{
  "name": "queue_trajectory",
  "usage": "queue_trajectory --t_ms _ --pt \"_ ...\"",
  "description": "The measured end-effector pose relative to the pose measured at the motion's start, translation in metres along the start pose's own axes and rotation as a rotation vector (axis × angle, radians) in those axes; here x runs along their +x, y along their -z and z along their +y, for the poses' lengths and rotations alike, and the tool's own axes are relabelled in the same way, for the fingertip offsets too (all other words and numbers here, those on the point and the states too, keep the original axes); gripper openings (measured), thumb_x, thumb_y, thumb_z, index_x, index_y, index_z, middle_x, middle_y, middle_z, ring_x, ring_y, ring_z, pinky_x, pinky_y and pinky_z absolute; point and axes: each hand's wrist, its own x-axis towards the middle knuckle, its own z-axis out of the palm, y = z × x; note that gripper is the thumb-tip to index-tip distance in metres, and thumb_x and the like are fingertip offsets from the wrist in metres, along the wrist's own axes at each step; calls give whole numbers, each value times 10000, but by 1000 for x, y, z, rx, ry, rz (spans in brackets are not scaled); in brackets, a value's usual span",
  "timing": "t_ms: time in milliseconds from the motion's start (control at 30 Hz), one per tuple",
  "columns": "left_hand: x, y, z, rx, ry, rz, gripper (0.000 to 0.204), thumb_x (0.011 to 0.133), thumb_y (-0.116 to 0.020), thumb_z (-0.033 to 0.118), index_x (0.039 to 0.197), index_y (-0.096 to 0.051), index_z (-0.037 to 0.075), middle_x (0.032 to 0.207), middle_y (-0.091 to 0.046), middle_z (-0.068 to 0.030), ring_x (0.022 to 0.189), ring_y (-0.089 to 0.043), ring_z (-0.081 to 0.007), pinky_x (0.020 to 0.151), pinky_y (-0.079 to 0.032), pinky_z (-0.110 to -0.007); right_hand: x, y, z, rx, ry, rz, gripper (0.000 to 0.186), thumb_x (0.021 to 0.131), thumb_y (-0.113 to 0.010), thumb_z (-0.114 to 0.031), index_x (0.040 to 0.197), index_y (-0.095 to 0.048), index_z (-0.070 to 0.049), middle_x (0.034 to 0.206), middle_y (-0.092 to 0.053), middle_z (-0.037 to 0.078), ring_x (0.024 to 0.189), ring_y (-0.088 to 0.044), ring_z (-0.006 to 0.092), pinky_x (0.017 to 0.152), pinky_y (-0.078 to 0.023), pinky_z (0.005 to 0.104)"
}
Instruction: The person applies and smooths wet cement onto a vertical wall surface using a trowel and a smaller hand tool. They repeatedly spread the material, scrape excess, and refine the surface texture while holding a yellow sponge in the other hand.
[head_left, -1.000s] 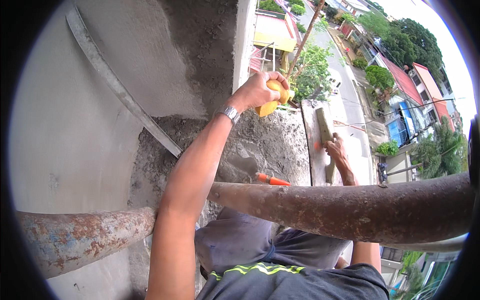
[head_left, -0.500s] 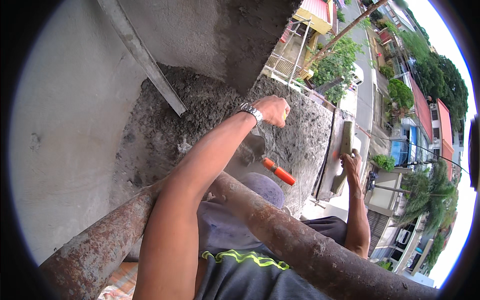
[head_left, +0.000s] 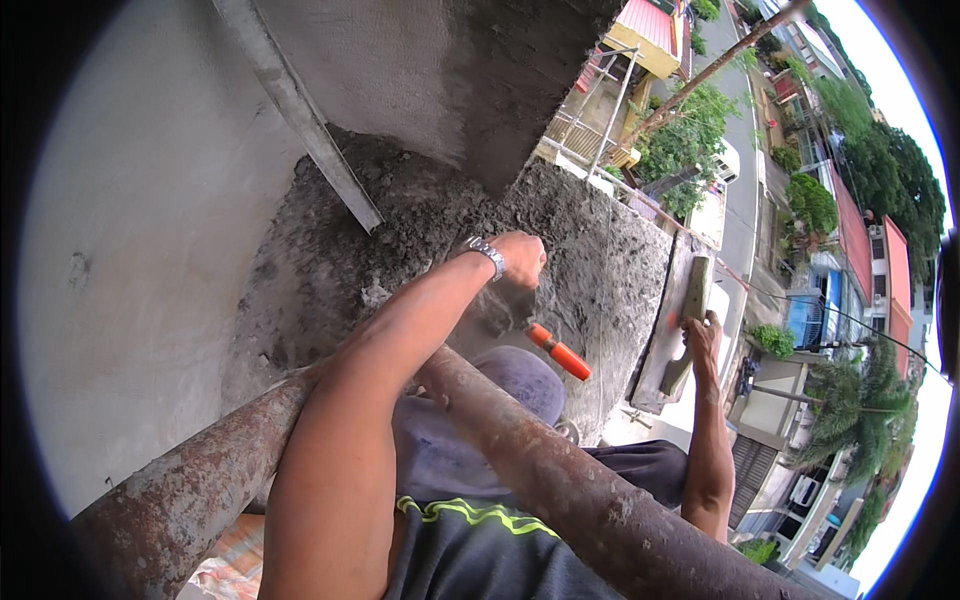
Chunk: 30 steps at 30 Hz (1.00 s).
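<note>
My left hand [head_left: 522,259], with a metal watch at the wrist, is closed in a fist over the wet grey mortar [head_left: 410,190]. Whatever its fingers hold is hidden. Just below it lies a trowel with an orange handle [head_left: 558,351], its mortar-smeared blade partly covered. Over at the right, my right hand [head_left: 704,338] is wrapped round the wooden handle of a mortar-stained float [head_left: 650,385], whose long flat board stands beyond the fingers.
Two rusty pipes [head_left: 560,450] cross in front of my body, close under my left forearm. A metal straightedge [head_left: 300,120] leans across the plastered wall [head_left: 150,250] into the mortar. Scaffolding [head_left: 612,110], a street and houses lie beyond the edge at right.
My left hand has moved left and down, nearer the orange-handled trowel, and stays closed. My right hand keeps its grip on the float. The view has shifted slightly.
</note>
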Motion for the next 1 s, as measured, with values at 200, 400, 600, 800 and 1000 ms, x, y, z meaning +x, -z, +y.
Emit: queue_trajectory --t_ms 200,400,600,800,1000 --pt "-22 44 6 -116 144 153 673 612 -816 379 1172 -578 93 1099 -673 -151 1026 -644 -301 859 -503 -426 5 -7 -4 -42 31 -31 262 806 -612 -91 1037 -565 24 647 -605 75 535 -573 134 477 -452 280" --pt "-147 96 92 -208 -85 1008 555 737 -708 105 1204 -420 24 1079 -606 -252 1000 -640 -371 843 -543 -408 -3 -40 -31 -58 109 -136 272 808 -599 -79 1063 -553 5 654 -594 66 534 -558 132 471 -439 280" --pt "-298 27 164 -159 -230 1026 578 643 -741 23 1179 -535 86 1078 -556 -122 932 -653 -311 745 -583 -412 -16 -28 -40 -139 189 -227 224 860 -578 -87 1064 -537 -5 687 -609 63 560 -562 121 485 -446 278" --pt "-401 -27 122 -186 209 729 554 592 -728 71 1130 -604 119 1025 -600 -116 880 -662 -317 740 -567 -407 -13 -32 -36 -298 369 -183 281 837 -578 -89 1105 -561 -3 715 -610 94 584 -574 158 525 -453 311" --pt "-430 -89 57 -85 719 543 491 626 -721 186 1097 -626 86 1070 -669 -143 955 -650 -350 828 -520 -435 -24 -27 -53 -356 528 -181 324 826 -635 -82 1137 -595 -3 704 -634 115 586 -591 171 553 -466 334"
